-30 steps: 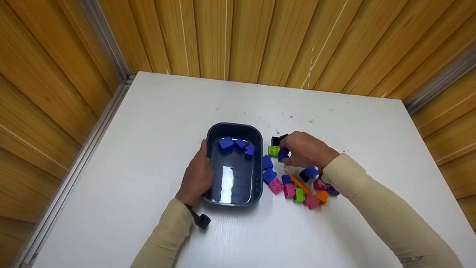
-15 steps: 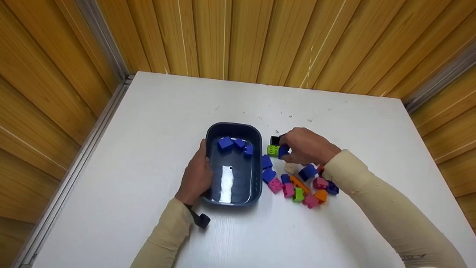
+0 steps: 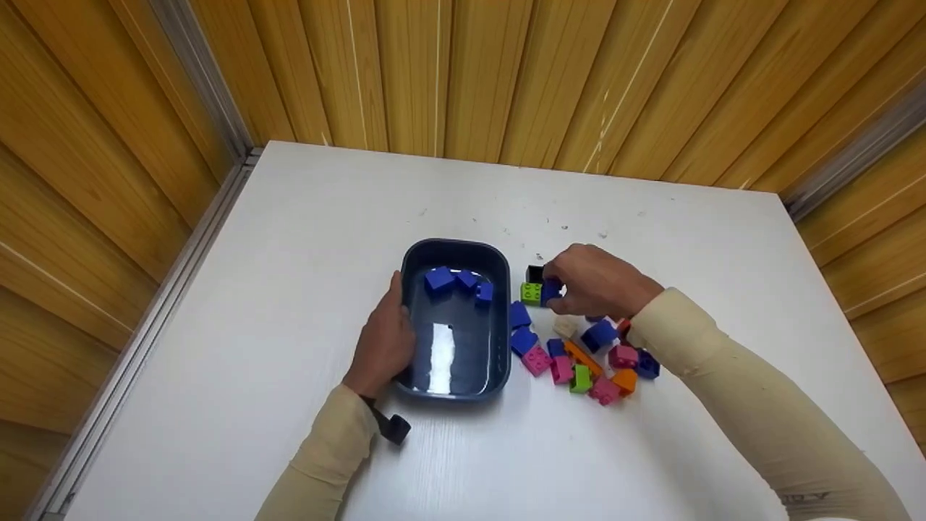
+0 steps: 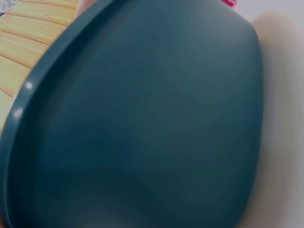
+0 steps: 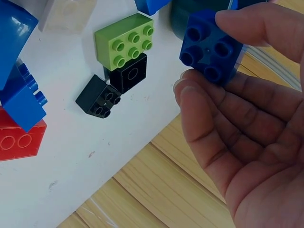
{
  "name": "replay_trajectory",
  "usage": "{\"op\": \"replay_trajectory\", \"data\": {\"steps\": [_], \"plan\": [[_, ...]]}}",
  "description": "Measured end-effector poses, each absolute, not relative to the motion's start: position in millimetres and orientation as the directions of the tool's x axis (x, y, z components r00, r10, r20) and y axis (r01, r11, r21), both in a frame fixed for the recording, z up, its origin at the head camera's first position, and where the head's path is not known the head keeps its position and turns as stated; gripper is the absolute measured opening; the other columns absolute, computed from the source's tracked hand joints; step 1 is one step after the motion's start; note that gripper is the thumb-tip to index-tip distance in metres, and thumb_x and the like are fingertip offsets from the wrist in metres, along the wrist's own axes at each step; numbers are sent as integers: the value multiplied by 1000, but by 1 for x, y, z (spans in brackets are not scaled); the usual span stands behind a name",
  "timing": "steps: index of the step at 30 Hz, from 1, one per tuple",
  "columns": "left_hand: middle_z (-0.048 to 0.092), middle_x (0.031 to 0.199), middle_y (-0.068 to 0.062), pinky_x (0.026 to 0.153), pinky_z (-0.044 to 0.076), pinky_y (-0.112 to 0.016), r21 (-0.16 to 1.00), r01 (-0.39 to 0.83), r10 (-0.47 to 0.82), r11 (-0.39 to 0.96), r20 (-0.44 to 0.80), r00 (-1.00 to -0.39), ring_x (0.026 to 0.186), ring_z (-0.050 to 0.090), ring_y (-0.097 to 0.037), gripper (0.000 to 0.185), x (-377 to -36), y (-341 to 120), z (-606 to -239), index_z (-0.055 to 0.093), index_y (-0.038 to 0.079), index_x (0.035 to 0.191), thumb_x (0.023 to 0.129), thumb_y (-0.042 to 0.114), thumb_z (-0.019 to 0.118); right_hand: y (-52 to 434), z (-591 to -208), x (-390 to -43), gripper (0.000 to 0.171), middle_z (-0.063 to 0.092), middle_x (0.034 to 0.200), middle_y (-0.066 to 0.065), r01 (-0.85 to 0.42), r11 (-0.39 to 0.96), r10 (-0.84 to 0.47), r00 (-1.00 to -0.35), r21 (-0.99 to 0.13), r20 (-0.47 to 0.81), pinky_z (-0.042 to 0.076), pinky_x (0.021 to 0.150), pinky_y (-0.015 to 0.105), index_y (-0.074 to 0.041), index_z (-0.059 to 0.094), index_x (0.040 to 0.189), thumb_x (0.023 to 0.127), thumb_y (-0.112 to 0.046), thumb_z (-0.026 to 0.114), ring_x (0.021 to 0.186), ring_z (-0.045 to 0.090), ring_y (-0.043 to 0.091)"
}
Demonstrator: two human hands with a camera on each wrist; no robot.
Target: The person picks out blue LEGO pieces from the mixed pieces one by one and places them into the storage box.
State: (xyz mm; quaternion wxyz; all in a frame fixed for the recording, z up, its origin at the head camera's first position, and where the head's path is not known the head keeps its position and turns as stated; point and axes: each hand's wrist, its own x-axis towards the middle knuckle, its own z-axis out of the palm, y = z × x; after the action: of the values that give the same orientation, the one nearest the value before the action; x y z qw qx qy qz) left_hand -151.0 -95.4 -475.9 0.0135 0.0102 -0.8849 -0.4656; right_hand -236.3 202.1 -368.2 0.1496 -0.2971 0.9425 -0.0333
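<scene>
My right hand (image 3: 597, 281) pinches a blue toy brick (image 5: 209, 47) between thumb and fingertips; four-cornered studs show in the right wrist view. The head view puts that hand just right of the navy bin (image 3: 463, 396), beside a lime green brick (image 3: 531, 293) and a black brick (image 3: 534, 274). Along the bin's left side lies my left hand (image 3: 382, 340), fingers extended against its wall. In the left wrist view the bin wall (image 4: 152, 118) fills most of the picture and hides nearly all of the hand. Inside the bin are a large blue brick (image 3: 439, 280) and two smaller ones.
Loose bricks in pink (image 3: 537, 360), orange (image 3: 582, 359), blue (image 3: 599, 335) and other colours lie right of the bin on the white table (image 3: 325, 210). Wood-patterned panels (image 3: 477, 79) stand behind and at both sides.
My right hand has moved slightly up and away from the pile with the blue brick in its fingers, baring more bricks. The left hand and the bin have stayed in place.
</scene>
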Motion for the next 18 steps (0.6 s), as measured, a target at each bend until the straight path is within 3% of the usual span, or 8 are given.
{"op": "replay_trajectory", "data": {"steps": [18], "plan": [[30,171,-16,130,28,-48,825,-7,-27,565,10,-1000,159,30,-32,60,-151,-96,-477,17,3,167,110,9,34,178,-366,-238,31,79,98,9,-582,797,-604,-755,-163,-257,66,80,37,-7,80,110,87,-28,84,79,73,19]]}}
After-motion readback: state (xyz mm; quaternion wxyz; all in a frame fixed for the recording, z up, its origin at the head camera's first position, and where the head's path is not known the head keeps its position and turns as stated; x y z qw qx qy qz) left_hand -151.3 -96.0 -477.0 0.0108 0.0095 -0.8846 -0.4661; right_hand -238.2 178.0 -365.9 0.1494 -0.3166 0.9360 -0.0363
